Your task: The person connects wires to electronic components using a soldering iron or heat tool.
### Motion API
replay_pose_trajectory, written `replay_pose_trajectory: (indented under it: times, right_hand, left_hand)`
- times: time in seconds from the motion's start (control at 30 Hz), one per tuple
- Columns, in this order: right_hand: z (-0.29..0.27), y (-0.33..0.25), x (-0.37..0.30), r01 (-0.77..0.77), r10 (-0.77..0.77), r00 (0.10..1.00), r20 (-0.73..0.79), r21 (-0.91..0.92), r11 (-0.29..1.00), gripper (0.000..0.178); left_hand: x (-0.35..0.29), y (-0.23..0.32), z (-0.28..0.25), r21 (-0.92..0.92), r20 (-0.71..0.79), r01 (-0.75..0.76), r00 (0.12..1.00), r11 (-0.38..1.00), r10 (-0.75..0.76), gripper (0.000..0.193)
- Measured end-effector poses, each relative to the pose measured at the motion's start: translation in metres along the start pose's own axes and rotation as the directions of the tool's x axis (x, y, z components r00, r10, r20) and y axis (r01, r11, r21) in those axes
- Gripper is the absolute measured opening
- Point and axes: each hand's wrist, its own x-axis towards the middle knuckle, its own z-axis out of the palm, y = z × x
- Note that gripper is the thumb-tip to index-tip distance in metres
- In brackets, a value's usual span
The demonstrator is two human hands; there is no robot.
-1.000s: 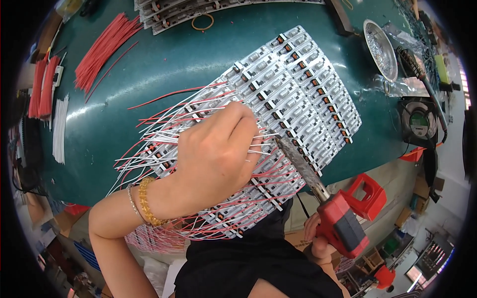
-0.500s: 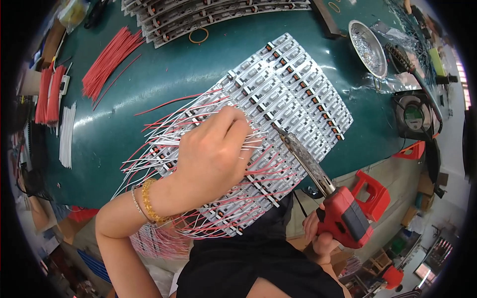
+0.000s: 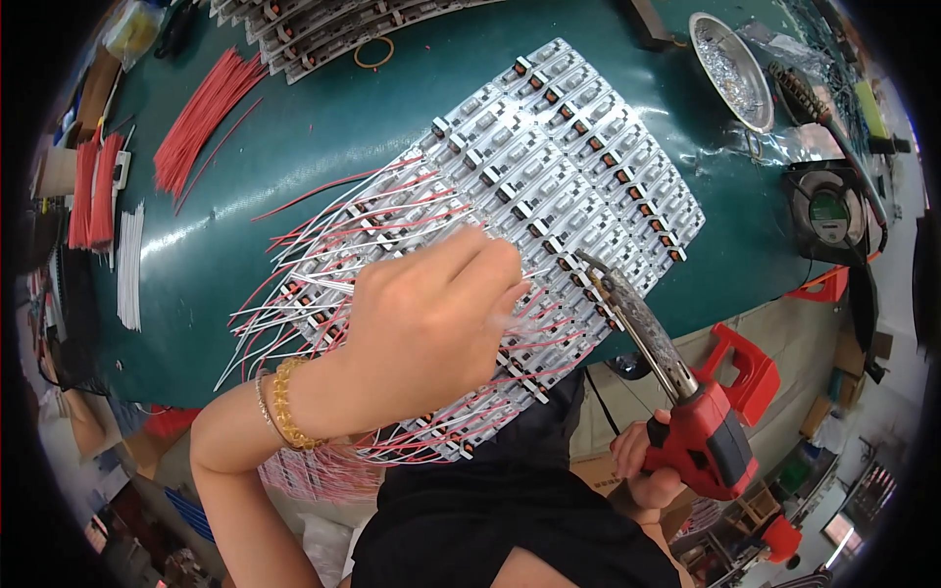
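My left hand [image 3: 426,318] is closed over a panel of grey modules [image 3: 549,147], with white wires [image 3: 321,282] running into its fist; the fingertips are partly hidden and blurred. Rows of small parts line the panel, and red wires [image 3: 328,183] and white ones trail off its left side. In my right hand [image 3: 642,461] is a red and black soldering gun [image 3: 708,441], gripped by its handle. Its dark, pointed tip reaches over the panel, a little right of my left fingers; whether it touches cannot be made out.
Bundles of red wires [image 3: 201,122] and white wires [image 3: 130,269] lie on the green table [image 3: 294,137] at left. More panels [image 3: 333,34] are stacked at the back. On the right are a metal dish [image 3: 733,73], a coiled iron holder [image 3: 799,90] and a small fan [image 3: 825,216].
My left hand has shifted slightly right and down. The soldering gun and right hand have moved a little right. The panel and table things appear shifted slightly up and left in view.
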Motion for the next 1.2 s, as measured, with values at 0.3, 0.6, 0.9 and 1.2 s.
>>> replay_pose_trajectory:
  times: [0.3, 0.6, 0.9, 1.2]
  right_hand:
    - [-0.032, 0.04, -0.022, 0.064, -0.052, 0.998, 0.039, -0.41, 0.91, 0.003]
    - [-0.029, 0.016, -0.015, -0.039, 0.084, 0.992, 0.092, -0.409, 0.912, 0.023]
    - [-0.048, 0.058, -0.037, 0.246, -0.258, 0.966, 0.004, -0.32, 0.915, 0.018]
    - [-0.021, 0.027, -0.021, 0.087, -0.07, 0.996, 0.052, -0.66, 0.747, 0.011]
  left_hand:
    - [0.0, 0.0, 0.002, -0.039, 0.039, 0.168, 0.985, 0.985, -0.166, 0.011]
    - [0.003, -0.001, -0.001, -0.041, 0.023, 0.17, 0.985, 0.985, -0.169, 0.01]
    - [0.004, -0.002, -0.001, -0.046, 0.028, 0.185, 0.983, 0.982, -0.184, 0.009]
    - [0.001, 0.0, 0.002, -0.031, 0.025, 0.187, 0.982, 0.982, -0.186, 0.009]
